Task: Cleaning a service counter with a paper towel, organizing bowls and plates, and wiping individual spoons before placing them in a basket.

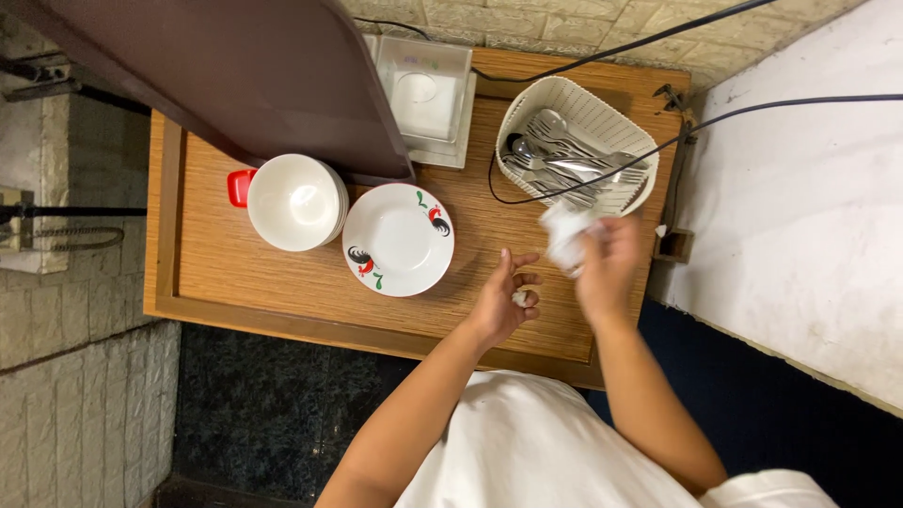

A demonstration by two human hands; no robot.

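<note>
My right hand (607, 268) is closed on a crumpled white tissue (564, 233), blurred by motion, just in front of a white slatted basket (602, 105) filled with metal forks and spoons (569, 162). My left hand (506, 299) hovers over the wooden table (235, 268) with fingers partly curled around a small white wad (519, 298). Left of my hands sits a white plate (398, 239) with painted roosters on its rim.
A stack of white bowls (295, 202) stands beside the plate, with a small red object (239, 187) behind it. A white tissue box (425, 89) sits at the back. A dark brown tray (235, 75) overhangs the table. Black cables (781, 102) run right.
</note>
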